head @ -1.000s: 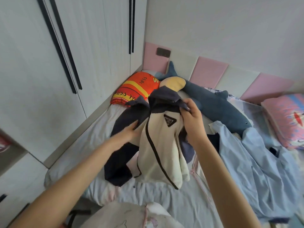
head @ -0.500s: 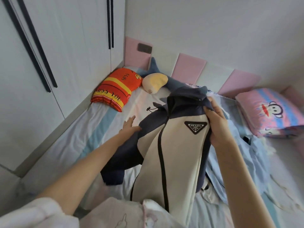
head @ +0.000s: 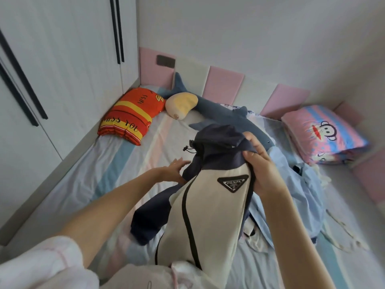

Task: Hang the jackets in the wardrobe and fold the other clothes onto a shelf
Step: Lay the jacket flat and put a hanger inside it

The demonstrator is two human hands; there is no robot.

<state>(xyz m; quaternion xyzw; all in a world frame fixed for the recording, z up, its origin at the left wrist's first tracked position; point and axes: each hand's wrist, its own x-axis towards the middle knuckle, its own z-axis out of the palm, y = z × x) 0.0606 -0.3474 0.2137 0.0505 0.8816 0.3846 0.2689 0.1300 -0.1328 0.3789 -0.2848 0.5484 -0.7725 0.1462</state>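
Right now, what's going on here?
A person at the bed holds a cream-and-navy jacket up by its collar end, gripped in the right hand. The left hand, fingers spread, reaches to the jacket's navy sleeve, whose lower part rests on the bed. A light blue garment lies crumpled to the right. The wardrobe doors are closed; this jacket is not yet hung.

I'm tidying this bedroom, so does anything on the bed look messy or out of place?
Yes. A light blue garment lies crumpled in a heap on the bed, just right of the cream and navy jacket that the right hand grips. Nothing looks spilled or damaged.
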